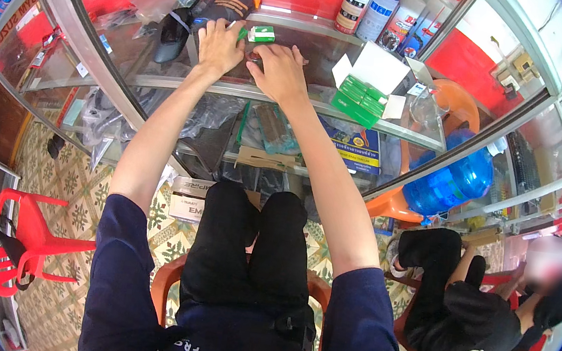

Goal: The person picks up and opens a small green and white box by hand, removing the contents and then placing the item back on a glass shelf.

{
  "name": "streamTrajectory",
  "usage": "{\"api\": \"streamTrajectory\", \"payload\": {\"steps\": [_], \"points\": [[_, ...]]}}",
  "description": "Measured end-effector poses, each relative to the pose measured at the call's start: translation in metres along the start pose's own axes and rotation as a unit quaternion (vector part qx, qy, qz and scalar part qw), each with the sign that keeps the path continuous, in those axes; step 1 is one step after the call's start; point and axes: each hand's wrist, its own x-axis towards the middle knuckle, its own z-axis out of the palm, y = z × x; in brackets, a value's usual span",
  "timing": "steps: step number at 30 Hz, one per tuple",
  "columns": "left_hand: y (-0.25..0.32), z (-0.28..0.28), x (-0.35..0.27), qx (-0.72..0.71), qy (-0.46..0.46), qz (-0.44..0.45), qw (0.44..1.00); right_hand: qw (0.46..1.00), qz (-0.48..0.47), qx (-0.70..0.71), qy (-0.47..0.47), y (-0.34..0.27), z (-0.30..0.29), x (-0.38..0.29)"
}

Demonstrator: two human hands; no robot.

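My left hand (219, 48) is over the glass shelf of a display cabinet (323, 49), its fingers closed on a small green-and-white box (242, 33), mostly covered by the fingers. Beside it, my right hand (279, 71) has a small dark round object (256, 59) between thumb and forefinger; what it is I cannot tell. A second small green-and-white box (262, 34) lies just beyond both hands. To the right, an open carton (356, 112) with raised white flaps holds several small green boxes (362, 92).
Several spray cans (380, 9) stand at the back right. A black cap (225, 5) and a dark plastic part (172, 36) lie left. A blue water bottle (449, 175) and orange chair (453, 102) are right, with a seated person (465, 303). A red chair (30, 245) stands left.
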Motion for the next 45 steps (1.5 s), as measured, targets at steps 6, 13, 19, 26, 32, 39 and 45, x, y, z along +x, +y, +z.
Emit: {"api": "streamTrajectory", "payload": {"steps": [6, 13, 19, 26, 32, 39, 45], "points": [[0.013, 0.016, 0.022, -0.268, 0.127, 0.028, 0.955, 0.999, 0.025, -0.017, -0.034, -0.004, -0.001, 0.002], [0.013, 0.028, 0.043, -0.338, -0.143, 0.042, 0.929, 0.996, 0.054, -0.059, -0.033, -0.005, 0.000, 0.000], [-0.008, -0.007, 0.013, -0.230, -0.174, 0.092, 0.953, 0.999, 0.028, -0.038, -0.017, -0.008, -0.008, -0.003], [-0.010, -0.042, -0.027, -0.207, -0.156, 0.111, 0.959, 0.999, 0.007, 0.014, -0.040, -0.007, -0.006, -0.008], [-0.023, -0.062, -0.034, -0.197, -0.088, 0.144, 0.966, 0.990, -0.003, 0.142, 0.005, -0.036, -0.014, -0.012], [-0.003, -0.167, -0.121, -0.321, 0.038, 0.091, 0.942, 0.806, 0.200, 0.544, 0.121, -0.076, -0.062, -0.084], [0.042, -0.208, -0.313, -0.723, -0.081, -0.135, 0.672, 0.522, 0.405, 0.746, -0.087, -0.141, -0.135, -0.264]]}}
